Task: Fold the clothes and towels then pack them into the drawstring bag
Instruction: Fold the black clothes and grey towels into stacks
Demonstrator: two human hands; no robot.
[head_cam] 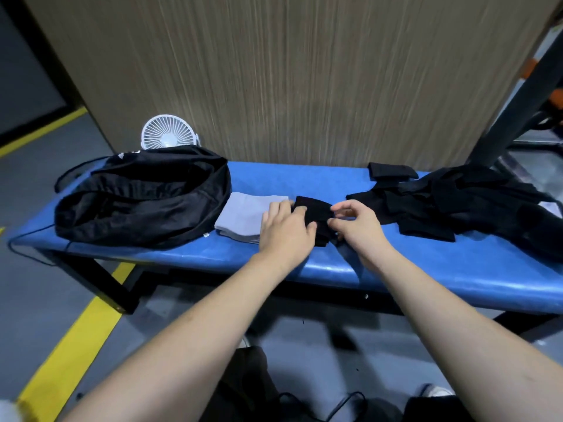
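A small folded black cloth (313, 208) lies at the middle of the blue padded bench (304, 175). My left hand (285, 229) presses flat on its left side, fingers spread. My right hand (356, 223) pinches the cloth's right edge between thumb and fingertips. A stack of folded grey towels (243, 217) sits just left of the cloth, partly under my left hand. The black drawstring bag (143, 196) lies open at the bench's left end. A pile of unfolded black clothes (463, 202) covers the right end.
A folded black piece (391, 171) rests at the bench's back edge near the pile. A white desk fan (169, 132) stands behind the bag. A wood-grain panel (304, 71) rises directly behind the bench. Yellow floor lines (70, 360) run at the left.
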